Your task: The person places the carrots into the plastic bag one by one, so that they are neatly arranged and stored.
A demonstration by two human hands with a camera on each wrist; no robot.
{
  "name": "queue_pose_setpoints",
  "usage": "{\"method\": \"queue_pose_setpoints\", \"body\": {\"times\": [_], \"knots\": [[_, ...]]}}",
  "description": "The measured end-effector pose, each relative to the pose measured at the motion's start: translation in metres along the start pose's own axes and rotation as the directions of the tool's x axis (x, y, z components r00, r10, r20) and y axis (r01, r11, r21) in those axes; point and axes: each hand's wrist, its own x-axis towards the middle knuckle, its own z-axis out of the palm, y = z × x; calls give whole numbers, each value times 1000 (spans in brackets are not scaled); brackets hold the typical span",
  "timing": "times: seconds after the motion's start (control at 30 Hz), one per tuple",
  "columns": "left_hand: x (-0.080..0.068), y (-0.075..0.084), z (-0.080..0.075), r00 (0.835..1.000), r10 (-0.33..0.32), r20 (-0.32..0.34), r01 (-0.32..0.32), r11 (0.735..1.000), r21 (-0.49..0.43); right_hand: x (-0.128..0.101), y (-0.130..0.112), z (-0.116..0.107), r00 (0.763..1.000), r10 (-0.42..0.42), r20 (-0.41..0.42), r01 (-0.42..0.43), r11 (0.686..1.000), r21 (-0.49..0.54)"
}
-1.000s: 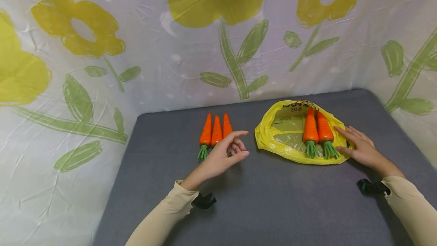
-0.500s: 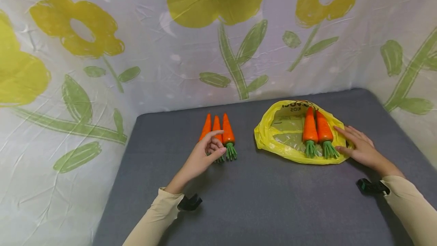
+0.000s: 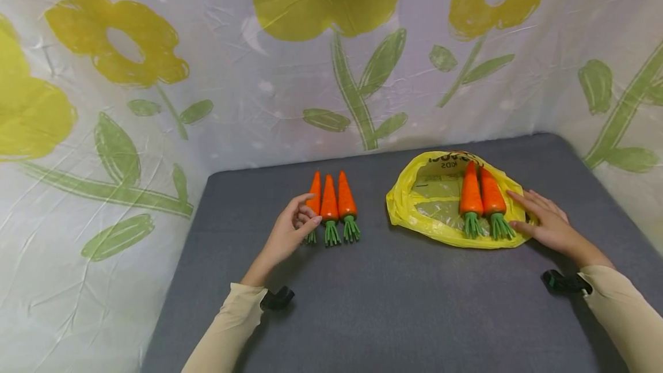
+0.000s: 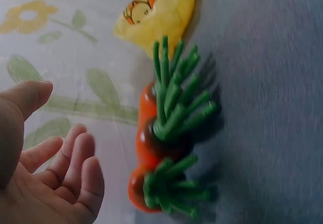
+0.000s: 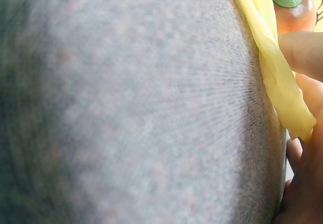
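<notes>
Lying side by side, three orange carrots (image 3: 330,206) show green tops.

Three orange toy carrots (image 3: 330,202) are lying side by side on the grey counter (image 3: 393,304), tips pointing away and green tops toward the person. Well to their right, two more carrots (image 3: 481,197) (same kind) are resting on a flattened yellow plastic bag (image 3: 430,206).
</notes>
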Motion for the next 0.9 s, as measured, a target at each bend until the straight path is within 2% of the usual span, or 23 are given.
{"method": "queue_pose_setpoints", "body": {"times": [0.17,0.47,0.7,0.9], "knots": [[7,-11,-6,999,-4,-44,7,997,76,0,2,0,1000,-6,-2,6,1000,-1],[23,-37,-12,996,-62,-64,71,985,157,0,3,0,1000,-16,-2,16,1000,4],[34,-53,-11,994,-110,-27,113,974,196,0,2,0,1000,-17,-1,17,1000,5],[36,-59,-9,989,-147,1,143,969,202,-1,2,-1,1000,-15,-1,15,1000,15]]}}
